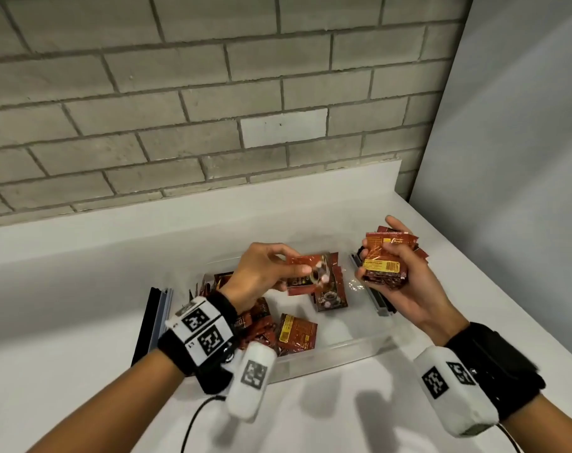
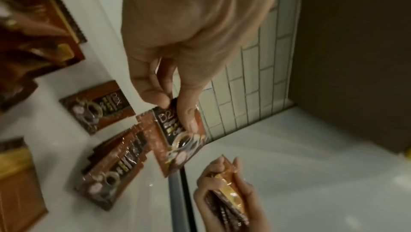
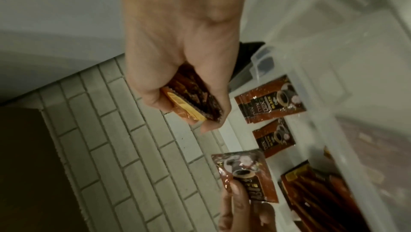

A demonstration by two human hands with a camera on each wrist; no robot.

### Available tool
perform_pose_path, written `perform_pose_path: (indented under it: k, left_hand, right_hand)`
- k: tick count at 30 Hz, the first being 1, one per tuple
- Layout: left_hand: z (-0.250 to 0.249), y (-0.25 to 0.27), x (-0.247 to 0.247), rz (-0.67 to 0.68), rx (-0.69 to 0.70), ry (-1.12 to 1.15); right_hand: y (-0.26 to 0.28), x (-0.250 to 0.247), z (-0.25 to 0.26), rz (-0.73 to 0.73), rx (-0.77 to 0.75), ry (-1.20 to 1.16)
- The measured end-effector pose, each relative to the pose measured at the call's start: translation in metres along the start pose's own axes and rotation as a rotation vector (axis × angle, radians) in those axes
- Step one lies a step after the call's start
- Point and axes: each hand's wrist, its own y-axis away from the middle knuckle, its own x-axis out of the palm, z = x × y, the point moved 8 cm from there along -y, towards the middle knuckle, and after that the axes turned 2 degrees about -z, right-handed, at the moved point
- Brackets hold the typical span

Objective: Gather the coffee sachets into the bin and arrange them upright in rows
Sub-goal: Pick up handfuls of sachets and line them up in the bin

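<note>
**Sachets in bin, none yet stood in rows**

Grey brick wall filled the upper half of the head view, with a white counter (image 1: 82, 289) below it and a pale panel at the right edge. A clear plastic bin (image 1: 340, 349) sat on the counter at centre frame, its dark clip handles at left and right.

The left hand (image 1: 261, 273), at centre of the head view, pinched a single sachet (image 1: 310, 269) between thumb and fingers above the bin. The right hand (image 1: 405, 279), at centre right, was curled round a stack of sachets (image 1: 384, 261) held together just above the bin's right end.

Progress, as judged: gathering appeared largely done, since no sachet was seen lying on the counter outside the bin. Arranging had not been achieved. The loose sachets (image 1: 294, 333) in the bin lay flat or leaning in a heap toward lower left, with a few more at centre. No upright row was visible. The stack in the right grip looked like a batch being collected for placing on edge.

Markings: the sachet in the left grip showed "D2" on a black panel in the left wrist view, with a coffee-cup picture. Backs carried a yellow panel with a barcode. Smaller print was unreadable. Both wrists wore bands with square black-and-white code markers.
</note>
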Motion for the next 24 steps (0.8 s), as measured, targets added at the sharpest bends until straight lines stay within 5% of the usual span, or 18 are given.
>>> perform_pose_path:
  k: [4, 9, 18, 24]
  left_hand:
    - [-0.006, -0.017, 0.025, 0.224, 0.098, -0.425]
    - [0.016, -0.035, 0.051, 0.426, -0.052, -0.683]
    - [0.015, -0.066, 0.071, 0.267, 0.056, -0.697]
    - [0.019, -0.071, 0.087, 0.357, 0.12, -0.753]
  right_hand:
    - [0.005, -0.009, -0.006, -0.017, 0.005, 0.047]
    - [0.007, -0.01, -0.009, -0.006, -0.009, 0.065]
    - [0.007, -0.012, -0.011, -0.012, -0.011, 0.035]
    - [0.007, -0.012, -0.013, -0.002, -0.011, 0.012]
